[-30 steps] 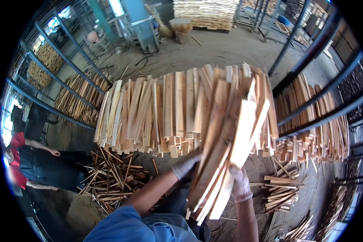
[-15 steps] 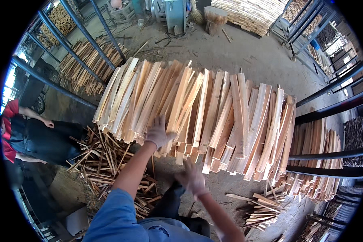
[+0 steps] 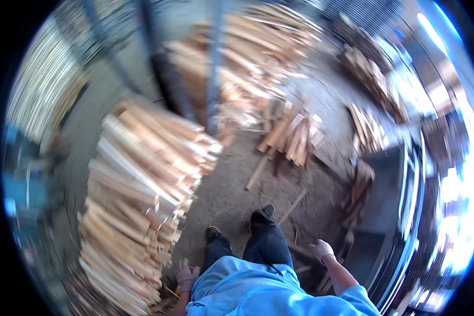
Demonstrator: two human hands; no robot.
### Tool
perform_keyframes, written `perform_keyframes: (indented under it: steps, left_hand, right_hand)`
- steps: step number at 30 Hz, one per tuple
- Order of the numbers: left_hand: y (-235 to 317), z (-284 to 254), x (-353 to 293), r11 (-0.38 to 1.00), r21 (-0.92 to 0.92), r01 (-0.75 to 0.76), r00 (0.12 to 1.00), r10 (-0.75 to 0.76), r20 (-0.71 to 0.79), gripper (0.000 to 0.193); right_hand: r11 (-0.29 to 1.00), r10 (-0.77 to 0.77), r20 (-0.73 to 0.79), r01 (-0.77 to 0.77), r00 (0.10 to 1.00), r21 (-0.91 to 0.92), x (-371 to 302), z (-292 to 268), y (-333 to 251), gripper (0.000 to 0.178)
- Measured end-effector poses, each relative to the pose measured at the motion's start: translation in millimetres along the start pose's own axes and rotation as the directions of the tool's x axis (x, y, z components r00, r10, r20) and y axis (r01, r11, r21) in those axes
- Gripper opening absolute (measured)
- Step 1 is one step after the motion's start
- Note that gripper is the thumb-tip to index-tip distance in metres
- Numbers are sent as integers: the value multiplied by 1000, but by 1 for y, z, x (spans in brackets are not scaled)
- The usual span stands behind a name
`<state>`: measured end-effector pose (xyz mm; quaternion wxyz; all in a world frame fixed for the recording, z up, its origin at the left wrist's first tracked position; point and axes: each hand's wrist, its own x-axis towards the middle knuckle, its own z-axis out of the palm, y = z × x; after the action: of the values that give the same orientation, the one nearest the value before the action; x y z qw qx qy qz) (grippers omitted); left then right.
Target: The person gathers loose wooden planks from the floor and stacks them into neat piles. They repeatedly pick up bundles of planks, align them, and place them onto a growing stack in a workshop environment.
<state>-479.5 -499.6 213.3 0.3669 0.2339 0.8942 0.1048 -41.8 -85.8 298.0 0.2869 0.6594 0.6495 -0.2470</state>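
Just to the right of the big stack [image 3: 137, 210], near its lower end in the view, is the left hand [image 3: 186, 274], the nearer of the two. The big stack lies to the left of and ahead of its fingers; with the blur, I cannot tell whether they touch the wood. Those fingers look loosely spread, with nothing seen in them. The right hand [image 3: 322, 250] is well apart from the big stack, on the other side of the legs [image 3: 271, 242], its fingers loosely extended and holding nothing visible.

The big stack's long axis runs roughly up and down the view, leaning right toward the top. Its slats [image 3: 142, 179] lie across that axis, pointing from upper left down to lower right, so their uneven cut ends face the person. Beyond the big stack's upper end and to its right, behind a metal post [image 3: 216, 68], is a second stack [image 3: 247, 50]; a smaller heap [image 3: 296, 135] lies on the floor [image 3: 231, 179], also to its right.
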Motion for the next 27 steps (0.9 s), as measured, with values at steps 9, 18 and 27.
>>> perform_keyframes:
  steps: [9,18,27]
  left_hand:
    - [143,-3,117,989,138,-54,915,-6,403,59]
    - [357,40,205,958,26,-284,890,254,379,55]
    - [538,92,262,956,74,-283,793,191,579,60]
  right_hand:
    - [882,-222,290,65,931,467,-31,270,68,37]
    - [526,202,135,-223,970,821,32,-31,105,55]
    - [378,291,106,-216,951,900,93,-63,152,52]
